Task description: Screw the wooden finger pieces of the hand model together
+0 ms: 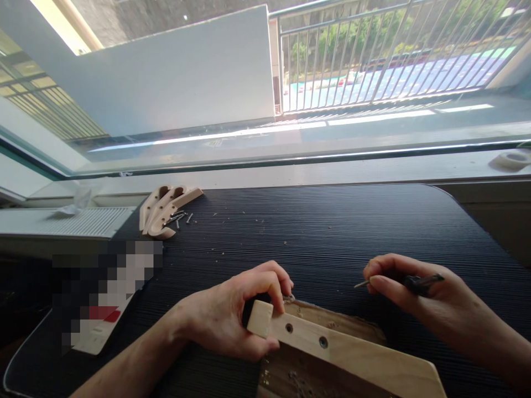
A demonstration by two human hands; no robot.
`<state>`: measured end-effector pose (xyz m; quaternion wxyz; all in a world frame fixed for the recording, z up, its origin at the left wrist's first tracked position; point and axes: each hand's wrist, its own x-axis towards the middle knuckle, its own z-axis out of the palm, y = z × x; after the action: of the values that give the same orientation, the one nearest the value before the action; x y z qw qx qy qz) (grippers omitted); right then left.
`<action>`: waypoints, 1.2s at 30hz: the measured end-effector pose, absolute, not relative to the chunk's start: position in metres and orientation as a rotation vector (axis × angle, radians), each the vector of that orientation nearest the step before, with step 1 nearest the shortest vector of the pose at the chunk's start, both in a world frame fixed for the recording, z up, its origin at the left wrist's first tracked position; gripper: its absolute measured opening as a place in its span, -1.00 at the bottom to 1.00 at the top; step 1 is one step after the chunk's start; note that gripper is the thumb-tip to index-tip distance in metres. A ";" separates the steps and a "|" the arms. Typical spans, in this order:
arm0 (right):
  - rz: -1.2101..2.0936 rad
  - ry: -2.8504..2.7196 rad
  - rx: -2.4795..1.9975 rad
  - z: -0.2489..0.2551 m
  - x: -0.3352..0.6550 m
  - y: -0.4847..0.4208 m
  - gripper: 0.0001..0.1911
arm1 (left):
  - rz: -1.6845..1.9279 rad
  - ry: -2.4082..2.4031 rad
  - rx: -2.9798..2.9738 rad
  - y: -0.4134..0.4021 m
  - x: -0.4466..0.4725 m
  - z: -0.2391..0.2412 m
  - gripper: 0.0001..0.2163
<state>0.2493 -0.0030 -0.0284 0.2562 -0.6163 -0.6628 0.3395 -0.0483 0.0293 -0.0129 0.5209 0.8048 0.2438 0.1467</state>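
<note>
A pale wooden hook (357,351) lies along the front of the table, with two dark round holes in its face and its block-like end raised toward me. My left hand (249,309) is closed around that end, thumb on the near side and fingers on the far side. Under the hook is a brown, rough-edged piece that looks like cardboard (315,381). Off to the right, my right hand (409,287) holds a small screwdriver (421,283) with a dark handle. Its thin metal tip points left, apart from the hook.
Several similar wooden hooks (160,207) and loose screws (178,220) lie at the back left of the black table (265,226). A partly blurred flat object (95,334) sits at the left edge. A tape roll (512,159) rests on the windowsill (332,174). Small shavings dot the tabletop.
</note>
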 end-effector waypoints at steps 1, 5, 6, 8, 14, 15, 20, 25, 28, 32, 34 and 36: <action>0.904 -1.790 -1.672 -0.029 0.249 -0.003 -0.67 | 0.353 0.584 1.928 0.029 -0.048 -0.013 -0.68; 0.838 -1.781 -1.659 -0.029 0.249 -0.002 -0.69 | 0.344 0.595 1.929 0.031 -0.048 -0.011 -0.70; 0.815 -1.781 -1.651 -0.028 0.250 -0.002 -0.70 | 0.342 0.599 1.931 0.031 -0.049 -0.011 -0.70; 0.754 -1.803 -1.615 -0.023 0.251 -0.004 -0.73 | 0.342 0.603 1.934 0.031 -0.049 -0.011 -0.71; 0.851 -2.179 -1.248 0.023 0.220 -0.012 -0.89 | 0.356 0.597 1.950 0.028 -0.054 -0.010 -0.73; 0.962 -2.280 -1.155 0.031 0.209 -0.012 -0.91 | 0.358 0.594 1.953 0.027 -0.055 -0.010 -0.73; 1.138 -2.495 -1.047 0.047 0.163 -0.007 -0.82 | 0.375 0.591 1.962 0.023 -0.064 -0.013 -0.74; 1.085 -2.570 -1.167 0.039 0.145 -0.006 -0.80 | 0.367 0.618 1.944 0.021 -0.073 -0.018 -0.69; 1.088 -2.598 -1.159 0.040 0.138 -0.008 -0.75 | 0.371 0.641 1.928 0.020 -0.076 -0.020 -0.67; 1.034 -2.640 -1.116 0.044 0.130 -0.010 -0.80 | 0.362 0.649 1.919 0.019 -0.078 -0.019 -0.64; 0.986 -2.667 -1.088 0.045 0.128 -0.011 -0.82 | 0.359 0.648 1.920 0.018 -0.079 -0.018 -0.64; 0.944 -2.700 -1.061 0.046 0.126 -0.011 -0.81 | 0.365 0.643 1.925 0.018 -0.079 -0.018 -0.64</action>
<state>0.1262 -0.0108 0.0457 0.0456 -0.3475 -0.8841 0.3092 -0.0792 0.0182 -0.0184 0.5142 0.8007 0.2674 0.1517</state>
